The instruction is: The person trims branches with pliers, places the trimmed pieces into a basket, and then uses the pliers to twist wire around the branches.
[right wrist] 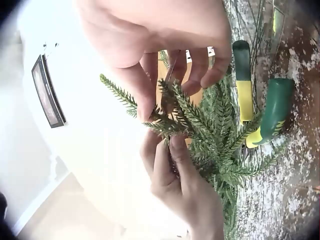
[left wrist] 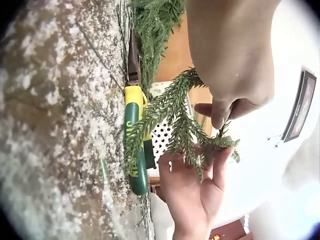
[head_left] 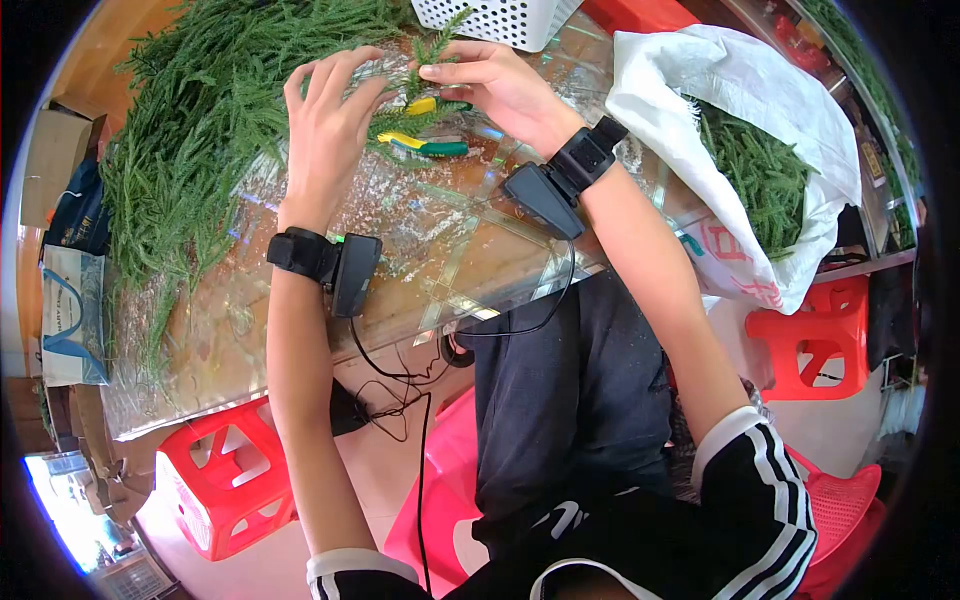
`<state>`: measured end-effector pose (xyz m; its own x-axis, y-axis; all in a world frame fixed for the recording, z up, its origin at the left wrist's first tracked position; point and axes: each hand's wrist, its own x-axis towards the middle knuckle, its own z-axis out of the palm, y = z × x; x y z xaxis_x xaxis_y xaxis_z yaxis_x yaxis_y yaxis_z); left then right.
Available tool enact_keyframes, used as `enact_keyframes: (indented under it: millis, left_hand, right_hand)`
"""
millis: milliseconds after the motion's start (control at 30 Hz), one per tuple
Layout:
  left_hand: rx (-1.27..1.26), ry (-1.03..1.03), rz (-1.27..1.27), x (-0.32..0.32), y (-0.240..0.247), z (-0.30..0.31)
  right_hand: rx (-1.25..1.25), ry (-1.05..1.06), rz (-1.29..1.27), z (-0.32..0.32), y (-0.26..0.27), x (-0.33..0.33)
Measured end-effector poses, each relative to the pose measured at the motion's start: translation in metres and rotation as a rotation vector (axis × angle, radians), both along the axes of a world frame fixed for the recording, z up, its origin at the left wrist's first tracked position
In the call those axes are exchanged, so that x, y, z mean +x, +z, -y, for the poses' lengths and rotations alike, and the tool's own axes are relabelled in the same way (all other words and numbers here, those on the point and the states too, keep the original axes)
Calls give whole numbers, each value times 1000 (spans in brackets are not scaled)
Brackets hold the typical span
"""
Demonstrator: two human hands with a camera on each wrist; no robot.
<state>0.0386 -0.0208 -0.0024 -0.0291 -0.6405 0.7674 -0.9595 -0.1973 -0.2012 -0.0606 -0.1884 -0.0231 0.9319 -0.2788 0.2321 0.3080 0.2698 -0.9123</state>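
Head view: the heap of green branches is cut off by the edge at 11 o'clock, the perforated white basket at 12 o'clock, and the black shirt at 6 o'clock. Greenery covers the jaws of the pliers. The white sack hides the lower part of its contents; folds interrupt its red print. Left wrist view: the sprig's stem disappears between the left hand's fingertips; the framed panel at 3 o'clock is illegible. Right wrist view: a strand, perhaps wire, is too fine to identify.
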Motion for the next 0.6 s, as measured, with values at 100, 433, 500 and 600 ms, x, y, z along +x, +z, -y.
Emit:
enact_keyframes:
  millis: [100,433,500,600]
  left_hand:
    - [18,-10,12,-2,0,2]
    - [-51,-79,60,-16,7,4]
    - [-60,-85,100,-19,10,4]
    - [-46,-96,123,-20,10,4]
  right_hand:
    - [9,142,-19,5,-2,0]
    - [62,180,-62,-1,4,-3]
    - [60,175,-57,-1,6,-6]
    - [10,152,-30,-2,5,-6]
